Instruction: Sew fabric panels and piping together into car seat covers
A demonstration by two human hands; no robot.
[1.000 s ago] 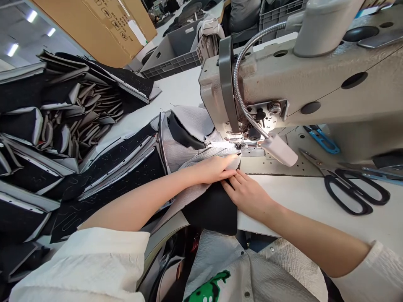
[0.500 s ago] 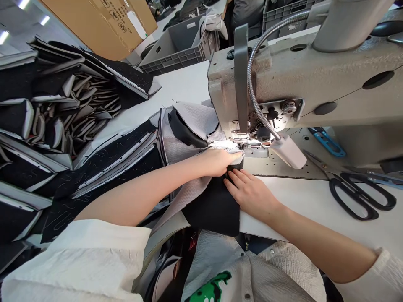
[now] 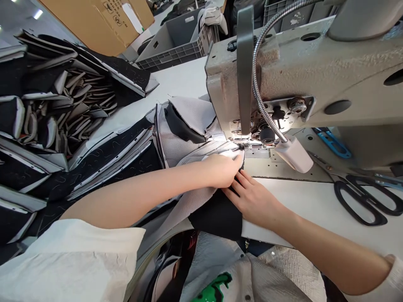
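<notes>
Close to the needle area of a sewing machine (image 3: 283, 79), my left hand (image 3: 223, 170) is closed on the edge of a grey fabric piece (image 3: 192, 147). My right hand (image 3: 256, 201) lies with its fingers spread on a black fabric panel (image 3: 217, 216), just below and to the right of my left hand; its fingertips reach beside the left one. The grey mesh fabric extends left from the needle area, with a black part folded on top. A small lamp (image 3: 294, 154) on a bendable metal neck hangs right of the needle and lights the fabric.
Large black scissors (image 3: 362, 199) and blue snips (image 3: 332, 141) lie at the right. Stacks of black and white trimmed pieces (image 3: 78, 96) fill the left. Behind the table stand a grey crate (image 3: 176, 46) and a cardboard box (image 3: 100, 25).
My left hand has drawn its fingers in and moved slightly down, with more grey fabric bunched above it. My right hand remains on the black panel. The view has shifted a little.
</notes>
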